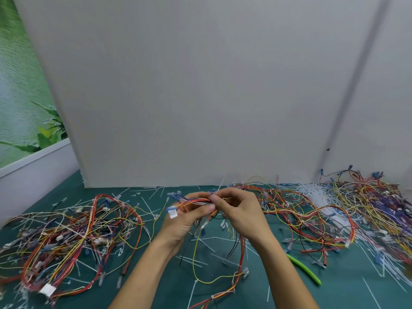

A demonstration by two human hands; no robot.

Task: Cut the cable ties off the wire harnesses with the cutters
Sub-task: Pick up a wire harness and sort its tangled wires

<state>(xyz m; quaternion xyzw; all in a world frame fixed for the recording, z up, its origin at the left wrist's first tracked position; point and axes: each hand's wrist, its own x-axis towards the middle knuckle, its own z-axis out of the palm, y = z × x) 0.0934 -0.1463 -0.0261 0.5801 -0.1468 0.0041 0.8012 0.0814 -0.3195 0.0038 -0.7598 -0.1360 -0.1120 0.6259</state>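
The cable tie point(220, 185) sticks up from the right hand point(239, 211), pinched in its fingertips. The left hand point(185, 221) grips the wire harness point(194, 200).

Both forearms bare, running up from the near edge of the tabletop point(347, 291) & converging over its middle. Left grip point(189, 216): palm turned up/inward, fingers curled under the wire harness point(196, 200), thumb laid across the top, holding it. Right grip point(239, 210): back of hand to camera, wrist slightly bent, thumb + forefinger tips pinching the same harness just beside the left thumb; other fingers loosely curled. Fingertips of the 2 grips sit close together.
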